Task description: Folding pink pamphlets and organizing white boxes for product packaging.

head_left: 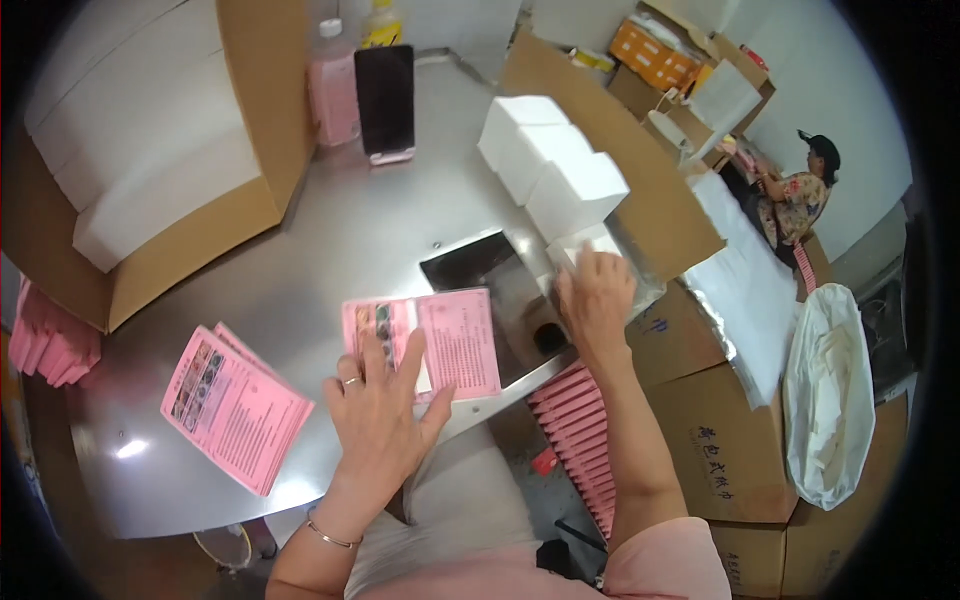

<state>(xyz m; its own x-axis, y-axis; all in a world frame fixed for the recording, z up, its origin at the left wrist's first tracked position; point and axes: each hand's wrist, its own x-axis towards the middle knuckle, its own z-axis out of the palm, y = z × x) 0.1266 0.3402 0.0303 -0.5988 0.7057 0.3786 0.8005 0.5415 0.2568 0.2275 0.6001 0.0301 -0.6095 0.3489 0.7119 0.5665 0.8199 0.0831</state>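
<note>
A pink printed paper wrapper (pixel 465 345) lies open near the front edge of the metal table, with a white paper strip (pixel 419 360) across its middle. My left hand (pixel 385 415), wearing a ring, rests on it with fingers spread. To the right, my right hand (pixel 598 300) is at the near end of a row of white folded tissue stacks (pixel 575 190). Its fingers are curled together and a little blurred, and what they grip is hidden. A dark rectangular opening (pixel 490 270) in the table lies between the two hands.
More pink wrappers (pixel 235 410) are stacked at the left. An open carton of white stacks (pixel 150 150) stands behind them. A phone (pixel 386 105) stands upright beside a pink bottle (pixel 333 90). Cartons (pixel 725 450) and a white bag (pixel 830 400) are at the right; another person (pixel 800 195) sits beyond.
</note>
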